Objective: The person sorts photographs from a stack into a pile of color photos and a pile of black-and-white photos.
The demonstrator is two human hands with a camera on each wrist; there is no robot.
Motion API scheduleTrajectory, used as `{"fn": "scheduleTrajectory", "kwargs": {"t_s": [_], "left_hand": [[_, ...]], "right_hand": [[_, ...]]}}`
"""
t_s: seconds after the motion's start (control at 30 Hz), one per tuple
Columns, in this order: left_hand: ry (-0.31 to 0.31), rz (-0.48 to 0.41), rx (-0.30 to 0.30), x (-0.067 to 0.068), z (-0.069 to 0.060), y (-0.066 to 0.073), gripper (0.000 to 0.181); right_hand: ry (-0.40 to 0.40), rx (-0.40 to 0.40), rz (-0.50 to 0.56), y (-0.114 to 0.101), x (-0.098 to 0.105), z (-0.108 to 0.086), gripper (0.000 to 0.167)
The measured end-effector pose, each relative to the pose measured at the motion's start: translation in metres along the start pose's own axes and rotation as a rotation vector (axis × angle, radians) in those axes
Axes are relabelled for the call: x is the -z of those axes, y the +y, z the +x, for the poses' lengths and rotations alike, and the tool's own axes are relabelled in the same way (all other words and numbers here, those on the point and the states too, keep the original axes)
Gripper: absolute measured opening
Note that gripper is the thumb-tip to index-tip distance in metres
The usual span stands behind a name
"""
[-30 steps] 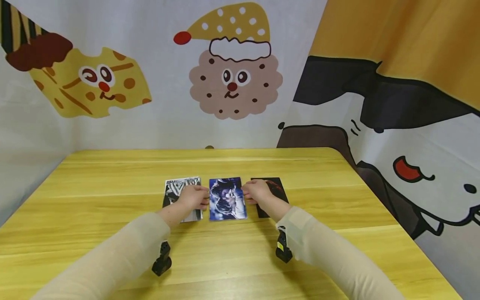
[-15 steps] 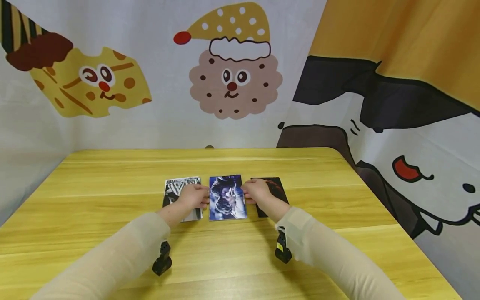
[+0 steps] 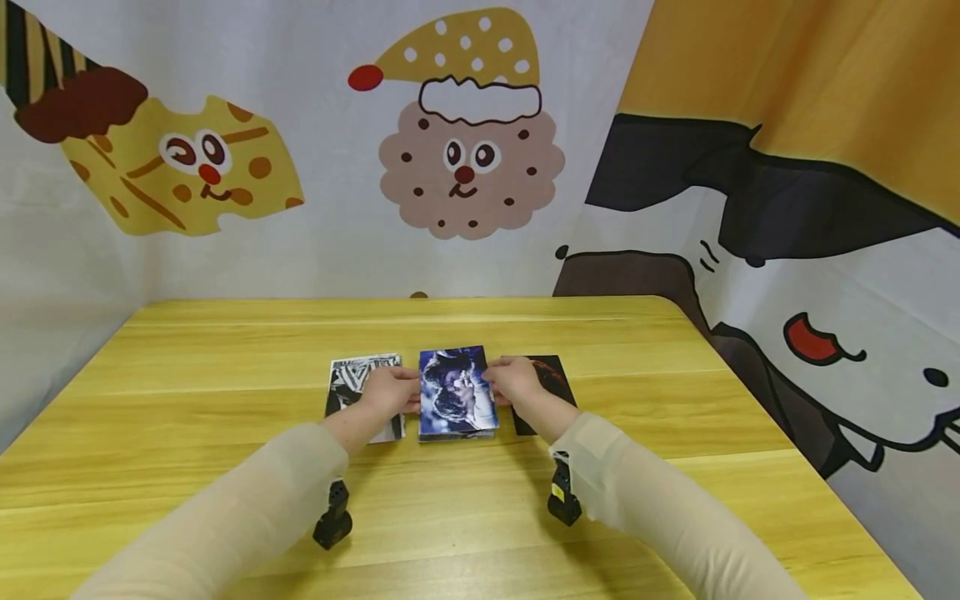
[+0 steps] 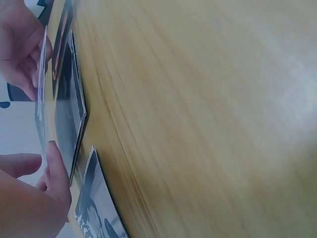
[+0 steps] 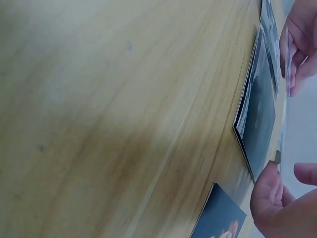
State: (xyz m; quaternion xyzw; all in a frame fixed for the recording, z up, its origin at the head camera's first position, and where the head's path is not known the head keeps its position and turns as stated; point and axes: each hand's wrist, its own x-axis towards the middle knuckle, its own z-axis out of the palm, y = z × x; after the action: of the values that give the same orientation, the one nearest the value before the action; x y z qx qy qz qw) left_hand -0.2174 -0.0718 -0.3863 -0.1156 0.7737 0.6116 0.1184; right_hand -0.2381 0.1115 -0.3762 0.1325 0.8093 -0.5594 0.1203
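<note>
A blue-toned picture card is raised a little over a stack of cards in the middle of the table. My left hand pinches its left edge. On the opposite edge, my right hand pinches it between thumb and fingers. Seen nearly edge-on in the left wrist view, the raised card is apart from the stack below. Under my left hand lies a black-and-white picture card, partly hidden. A dark card with reddish marks lies partly beneath my right hand.
The wood-grain table spreads around the cards, its back edge against a white curtain printed with cartoon figures. A black wrist camera hangs under the left sleeve, another wrist camera under the right.
The blue card has come up off its stack and tilted slightly, so the stack's near edge now shows below it. Both hands stay at its sides, the left shifting slightly right.
</note>
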Motion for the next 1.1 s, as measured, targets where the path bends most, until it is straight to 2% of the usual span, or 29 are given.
{"fn": "scheduleTrajectory", "kwargs": {"t_s": [0.47,0.77,1.1], "left_hand": [[-0.028,-0.039,-0.009,-0.001,0.001,0.003,0.043],[-0.022,-0.023,-0.025,-0.004,0.002,0.006,0.042],[-0.001,-0.062,-0.028,-0.012,0.002,0.011,0.044]], "right_hand": [[-0.007,0.013,0.006,-0.001,0.002,0.003,0.044],[0.007,0.007,0.001,-0.003,0.007,0.002,0.043],[0.019,0.015,-0.018,-0.003,0.015,0.003,0.042]]}}
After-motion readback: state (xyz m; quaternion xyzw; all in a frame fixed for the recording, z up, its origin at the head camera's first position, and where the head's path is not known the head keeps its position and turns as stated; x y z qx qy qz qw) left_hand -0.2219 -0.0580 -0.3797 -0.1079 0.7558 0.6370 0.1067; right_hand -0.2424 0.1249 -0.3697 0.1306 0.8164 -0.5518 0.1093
